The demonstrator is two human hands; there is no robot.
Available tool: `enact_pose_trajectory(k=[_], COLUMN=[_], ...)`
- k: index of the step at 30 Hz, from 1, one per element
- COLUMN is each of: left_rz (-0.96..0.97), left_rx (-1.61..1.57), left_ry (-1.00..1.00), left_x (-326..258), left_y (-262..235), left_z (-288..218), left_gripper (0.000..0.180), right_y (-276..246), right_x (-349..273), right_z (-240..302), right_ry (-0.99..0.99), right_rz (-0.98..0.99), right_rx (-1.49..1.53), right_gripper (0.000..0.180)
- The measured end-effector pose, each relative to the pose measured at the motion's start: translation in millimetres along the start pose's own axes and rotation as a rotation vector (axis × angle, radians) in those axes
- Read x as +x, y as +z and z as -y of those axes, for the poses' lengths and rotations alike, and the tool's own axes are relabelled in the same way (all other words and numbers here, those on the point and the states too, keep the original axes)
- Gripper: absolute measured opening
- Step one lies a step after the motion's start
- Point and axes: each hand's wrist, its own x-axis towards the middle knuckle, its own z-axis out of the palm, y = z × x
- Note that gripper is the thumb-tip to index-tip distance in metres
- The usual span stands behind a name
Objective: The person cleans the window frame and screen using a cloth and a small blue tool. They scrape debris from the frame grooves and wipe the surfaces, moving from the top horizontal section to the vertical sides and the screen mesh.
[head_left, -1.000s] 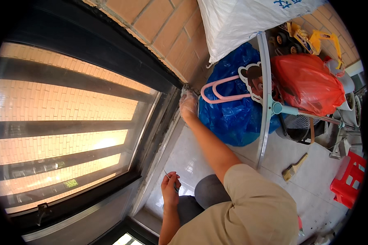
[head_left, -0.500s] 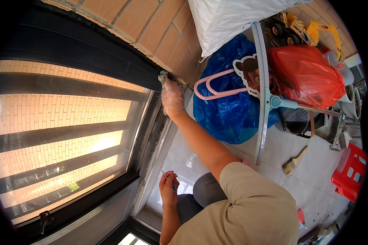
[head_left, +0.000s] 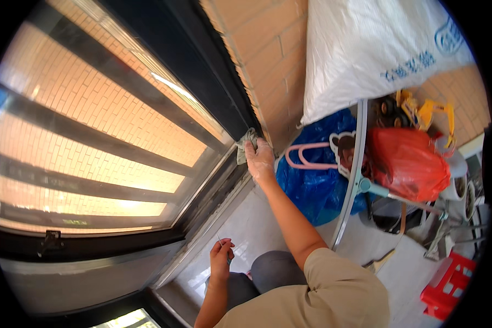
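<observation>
My right hand point(head_left: 261, 161) is stretched out to the lower corner of the dark window frame point(head_left: 224, 82), its fingers closed on a crumpled grey-green rag point(head_left: 248, 143). The rag presses against the frame beside the brick wall. A whitish film or thin clear glove covers this hand; which one I cannot tell. Lower down, near my knees, my left hand point(head_left: 220, 261) is closed around a thin tool point(head_left: 220, 240) with a slim metal shaft and a dark handle, mostly hidden by the fingers. The dirty sill track point(head_left: 213, 205) runs between the window and the floor.
Right of my arm stand a blue plastic bag point(head_left: 311, 191), a white woven sack point(head_left: 361, 60) and a red bag point(head_left: 410, 158). A pale metal stand point(head_left: 351, 188) rises before them. A brush point(head_left: 380, 261) and red plastic stool point(head_left: 448, 284) are on the tiled floor.
The view has turned and shifted, so window and bags appear moved. My right hand is still at the frame's corner, with more of the rag showing. My left hand keeps the thin tool.
</observation>
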Motion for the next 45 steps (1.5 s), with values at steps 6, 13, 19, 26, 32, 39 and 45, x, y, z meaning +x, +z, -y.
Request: enact_pose_trajectory(k=[6,13,19,26,32,39,45], left_rz=[-0.005,-0.011,0.033,0.027,0.003,0.12,0.168], left_rx=[-0.02,-0.093,-0.213,-0.278,-0.398,-0.51,-0.552], left_ry=[0.042,0.04,0.02,0.003,-0.012,-0.074,-0.132], left_x=[6,-3,-13,-32,-32,-12,-22], left_y=[0,16,19,1,-10,12,12], left_z=[2,1,-5,-15,-17,-13,-14], left_gripper=[0.015,0.016,0.016,0.013,0.012,0.012,0.013], right_y=[-24,-53,-25,-2,39,-33,-41], right_x=[12,50,74,66,59,45,80], right_z=[86,233,232,44,51,277,256], right_ry=[-0.296,-1.573,-1.72,-1.53,-0.473,-1.823,-1.753], right_rz=[0.219,0.16,0.112,0.343,0.778,0.109,-0.109], right_rx=[-0.164,-0.865,-1.615,-1.694,-1.485,-1.343,-1.597], right_gripper=[0.036,0.022,0.012,0.024,0.018,0.004,0.011])
